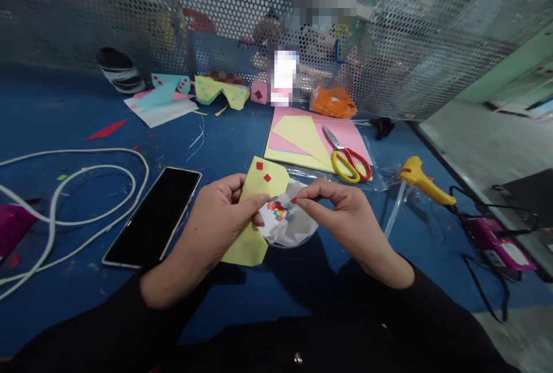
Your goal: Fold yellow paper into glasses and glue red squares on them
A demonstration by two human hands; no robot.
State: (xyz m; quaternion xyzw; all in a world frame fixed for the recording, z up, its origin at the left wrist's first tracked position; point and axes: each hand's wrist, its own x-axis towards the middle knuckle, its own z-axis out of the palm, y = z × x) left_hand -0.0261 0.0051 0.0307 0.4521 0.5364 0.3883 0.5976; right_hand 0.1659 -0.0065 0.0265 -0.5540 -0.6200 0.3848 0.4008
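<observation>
My left hand (220, 212) is closed on a yellow paper cut-out (250, 243), which is tilted over the table and carries two small red squares near its top edge. Between the thumb and forefinger of my right hand (341, 209) is a small red paper piece (294, 200). Beneath the hands sits a round bowl lined with white paper (298, 235). Tiny orange, red, yellow and blue paper bits (279, 210) lie in it. Part of the cut-out is hidden behind my left fingers.
Scissors (345, 160) lie on coloured paper sheets (294, 137). To the right are a yellow glue gun (425, 180) and a purple power strip (496, 246). A phone (153, 217) and white cable (54, 217) lie left. Yellow paper glasses (222, 92) stand by the perforated screen (242, 22).
</observation>
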